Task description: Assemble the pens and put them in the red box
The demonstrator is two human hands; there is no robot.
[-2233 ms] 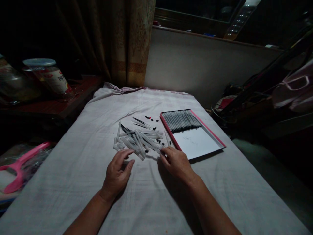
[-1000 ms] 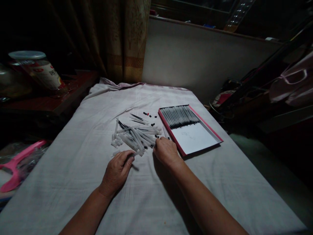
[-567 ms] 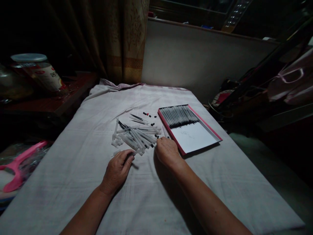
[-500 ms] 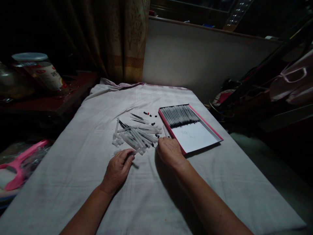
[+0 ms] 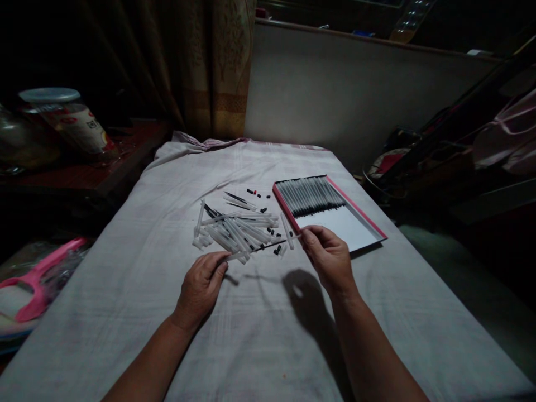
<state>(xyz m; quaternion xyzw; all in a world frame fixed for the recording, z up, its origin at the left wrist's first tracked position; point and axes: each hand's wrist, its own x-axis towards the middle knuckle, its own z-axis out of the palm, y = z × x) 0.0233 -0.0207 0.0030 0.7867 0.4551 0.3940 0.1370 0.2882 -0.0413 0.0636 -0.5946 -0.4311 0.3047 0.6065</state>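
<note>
The left hand (image 5: 201,282) is curling loosely, thumb and fingertips nearly meeting, and is holding one end of a tube (image 5: 237,256) whose free end is pointing right, at the near edge of the pile (image 5: 238,229). The right hand (image 5: 329,255) is pinching a thin rod (image 5: 271,245) by its pale end, thumb against forefinger, the other fingers curling in. The rod is slanting down to the left, its dark end reaching toward the pile and the left hand's tube; whether the two are touching, I cannot tell. Both the right hand and the rod are casting shadows on the cloth (image 5: 234,346). The pile is lying on the cloth, with pale tubes crossing one another and dark rods showing among them. Black caps (image 5: 277,250) are lying about its right side, and more are lying beyond it with a red cap (image 5: 255,192). Another tube (image 5: 287,230) is lying between the pile and the box (image 5: 358,230). The box is sitting open at the right, its near left corner partly hiding behind the right hand; a row of pens (image 5: 310,195) is filling its far part, dark ends facing the near side. A jar (image 5: 86,125) is standing far left, and a curtain (image 5: 228,67) is hanging behind.
</note>
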